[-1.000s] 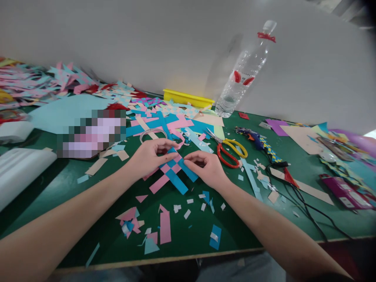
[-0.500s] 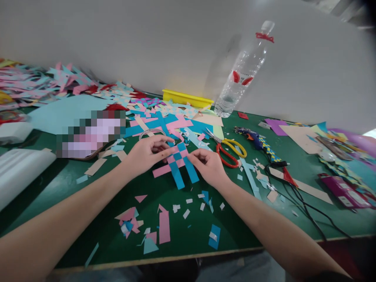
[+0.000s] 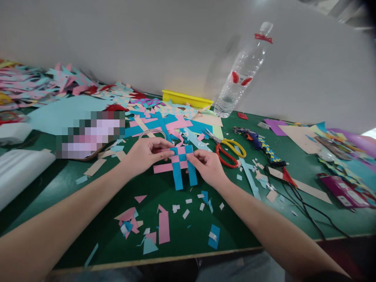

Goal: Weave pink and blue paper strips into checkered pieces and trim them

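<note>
A woven piece of pink and blue paper strips (image 3: 179, 157) is held above the green table between my two hands. My left hand (image 3: 151, 153) pinches its upper left edge with thumb and fingers. At its right edge my right hand (image 3: 208, 166) grips it, thumb on the front. Two blue strip ends hang down, and a pink strip end sticks out to the left. Scissors (image 3: 226, 149) with one red and one yellow handle lie open to the right of my right hand. Behind my left hand is a clear ring (image 3: 152, 134), perhaps a tape roll.
Paper scraps (image 3: 129, 223) lie along the near table edge (image 3: 158, 260). A phone (image 3: 94, 137), its screen blurred, is on the left. A tilted-looking plastic bottle (image 3: 242, 74) and a yellow tray (image 3: 188, 98) stand by the wall. Black cables (image 3: 302, 203) and a purple box (image 3: 345, 190) are on the right.
The woven paper has turned from a slant to nearly level, its top right corner swinging slightly right and down. Both hands keep their hold and have barely moved.
</note>
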`<control>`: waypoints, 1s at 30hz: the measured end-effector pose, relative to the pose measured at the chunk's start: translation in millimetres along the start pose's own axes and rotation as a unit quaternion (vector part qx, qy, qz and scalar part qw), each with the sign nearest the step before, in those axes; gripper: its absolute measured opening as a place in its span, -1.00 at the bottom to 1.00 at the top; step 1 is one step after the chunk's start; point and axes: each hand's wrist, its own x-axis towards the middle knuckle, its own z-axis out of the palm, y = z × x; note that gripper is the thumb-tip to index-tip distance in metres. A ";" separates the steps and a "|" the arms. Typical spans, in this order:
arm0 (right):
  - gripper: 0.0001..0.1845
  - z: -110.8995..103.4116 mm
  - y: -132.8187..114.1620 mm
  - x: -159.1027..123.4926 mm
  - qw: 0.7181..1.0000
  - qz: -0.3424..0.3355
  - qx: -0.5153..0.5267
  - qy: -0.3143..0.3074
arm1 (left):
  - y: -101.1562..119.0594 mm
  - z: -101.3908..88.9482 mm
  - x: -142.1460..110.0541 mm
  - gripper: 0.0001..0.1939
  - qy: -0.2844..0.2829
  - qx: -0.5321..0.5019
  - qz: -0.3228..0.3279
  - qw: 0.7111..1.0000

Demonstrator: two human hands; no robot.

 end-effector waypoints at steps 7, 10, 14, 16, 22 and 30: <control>-0.64 -0.3 -1.0 -0.4 1.000 0.005 0.012 -0.007 | -1.0 -0.1 0.0 -0.70 0.008 -0.003 -0.005 1.000; -0.65 -0.8 -0.4 0.1 0.999 -0.014 -0.022 0.020 | 0.6 0.4 -0.9 -0.70 -0.001 0.001 -0.006 1.000; -0.63 -1.9 2.2 1.9 0.998 -0.025 -0.054 0.036 | 2.1 0.3 -0.4 -0.63 -0.002 0.007 -0.001 1.000; -0.60 -2.8 3.1 2.7 0.997 -0.030 -0.062 0.043 | 1.2 -0.5 0.8 -0.59 0.001 0.005 0.008 1.000; -0.54 -4.2 3.5 3.9 0.997 -0.026 -0.038 0.058 | -0.5 -1.6 4.0 -0.48 0.048 0.104 0.023 0.993; -0.63 -3.8 3.9 3.7 0.998 -0.035 -0.035 0.048 | 5.3 0.1 1.6 -0.55 0.033 0.084 0.001 0.996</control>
